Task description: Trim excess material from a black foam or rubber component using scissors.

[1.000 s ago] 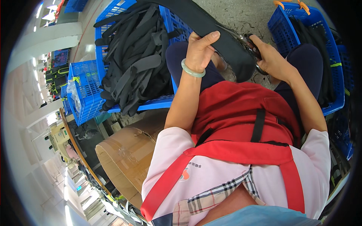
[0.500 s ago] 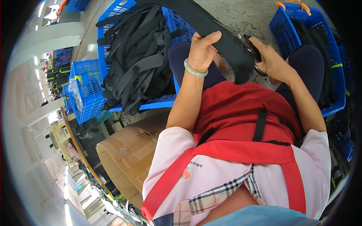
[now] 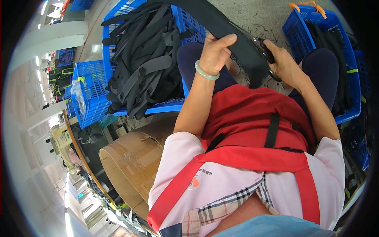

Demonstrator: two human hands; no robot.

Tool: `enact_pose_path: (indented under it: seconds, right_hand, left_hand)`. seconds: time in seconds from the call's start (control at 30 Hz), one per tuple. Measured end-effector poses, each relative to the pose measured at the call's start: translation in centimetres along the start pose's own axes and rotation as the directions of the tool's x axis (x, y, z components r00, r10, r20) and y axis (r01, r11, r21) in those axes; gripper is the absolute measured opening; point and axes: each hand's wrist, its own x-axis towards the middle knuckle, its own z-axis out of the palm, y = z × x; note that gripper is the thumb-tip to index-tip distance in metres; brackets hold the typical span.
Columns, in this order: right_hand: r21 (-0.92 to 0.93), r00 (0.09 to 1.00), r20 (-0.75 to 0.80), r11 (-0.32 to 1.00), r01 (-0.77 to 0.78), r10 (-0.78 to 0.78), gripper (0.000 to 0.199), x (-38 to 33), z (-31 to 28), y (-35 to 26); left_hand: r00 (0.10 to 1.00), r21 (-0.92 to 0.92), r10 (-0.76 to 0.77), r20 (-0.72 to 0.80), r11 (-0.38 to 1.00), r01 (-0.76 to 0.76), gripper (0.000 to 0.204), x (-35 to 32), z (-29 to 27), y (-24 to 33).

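Observation:
A long, wide black fabric strap [image 3: 246, 53] runs from the top of the view down toward my lap, and its rounded lower end hangs free above the red apron. My left hand [image 3: 213, 53], with a pale green bangle at the wrist, pinches the strap's left edge between thumb and fingers. On the strap's other side, my right hand [image 3: 285, 65] is closed round dark-handled scissors [image 3: 268, 53]. Their metal part lies right at the strap's right edge; whether the blades are apart cannot be made out.
To my left, a blue plastic crate [image 3: 146, 110] is heaped with similar black straps [image 3: 146, 59]. Another blue crate [image 3: 347, 33] with dark pieces stands at my right. A cardboard box [image 3: 130, 158] sits by my left elbow. Dark scraps litter the floor [image 3: 252, 15].
My left hand and the strap have shifted slightly to the right. The scissors in my right hand have moved a little along with them, staying at the strap's edge.

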Motion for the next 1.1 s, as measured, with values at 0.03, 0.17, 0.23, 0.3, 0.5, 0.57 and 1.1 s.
enact_pose_path:
  seconds: [0.03,0.17,0.23,0.3,0.5,0.57,1.1]
  right_hand:
    - [0.008,0.999,-0.031,1.0,0.022,-0.022,0.03,0.1,0.1,0.0]
    - [0.01,1.0,0.009,1.0,0.01,-0.01,0.029,0.0,-0.4,0.3]
    - [-0.038,0.993,0.005,0.993,-0.115,0.115,0.028,-0.1,-0.6,-0.1]
    - [-0.029,0.992,0.005,0.992,-0.124,0.125,0.028,0.1,-0.3,-0.4]
    - [-0.024,0.998,-0.061,0.999,-0.034,0.033,0.03,0.2,0.6,-0.4]
    - [-0.039,0.999,-0.042,0.999,-0.033,0.031,0.031,0.4,0.4,-0.5]
    - [-0.045,0.993,-0.03,0.992,-0.115,0.114,0.023,0.7,-1.5,-0.2]
  left_hand:
    - [1.0,0.001,0.003,-0.001,1.0,-0.003,0.023,-0.1,0.1,-0.1]
    - [1.0,0.009,0.008,-0.002,1.0,-0.007,0.018,-0.3,1.0,-0.2]
    - [0.999,-0.017,-0.01,-0.043,1.0,0.01,0.017,0.1,1.0,0.5]
    - [0.995,-0.14,0.008,-0.099,0.99,-0.022,0.014,1.0,0.5,1.8]
    - [0.996,-0.014,0.07,-0.06,0.997,-0.071,0.014,0.7,0.7,1.0]
    - [0.995,-0.019,0.075,-0.065,0.997,-0.076,0.014,0.6,0.7,1.1]
    - [0.995,-0.057,0.046,-0.083,0.997,-0.051,0.014,0.3,0.8,1.4]
